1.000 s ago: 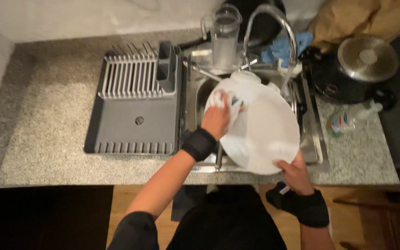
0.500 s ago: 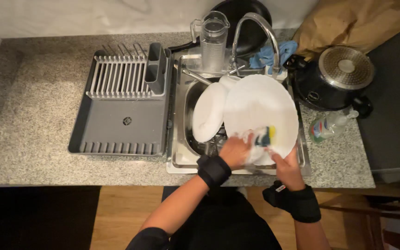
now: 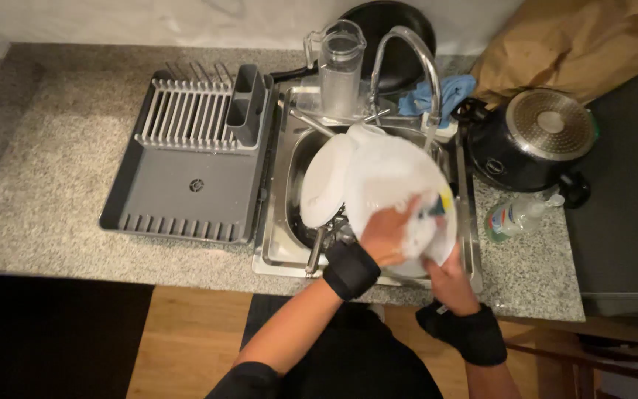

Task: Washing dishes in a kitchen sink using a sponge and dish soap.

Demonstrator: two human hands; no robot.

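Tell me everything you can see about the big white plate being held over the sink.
The plate is large, round, plain white and glossy, like ceramic. It is tilted over the steel sink, face toward the camera, with suds on its lower part. The left hand presses a soapy sponge against that face, while the right hand grips its lower rim. A smaller white plate stands close beside it in the basin.

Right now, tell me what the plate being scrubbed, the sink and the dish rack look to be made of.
White plate: glazed ceramic or possibly melamine, smooth and soapy. Sink: stainless steel, judging by its brushed grey sheen. Dish rack: matte grey plastic tray; its pale ribs look like plastic or coated metal. Left hand rubs a sponge on the plate; right hand grips its rim.
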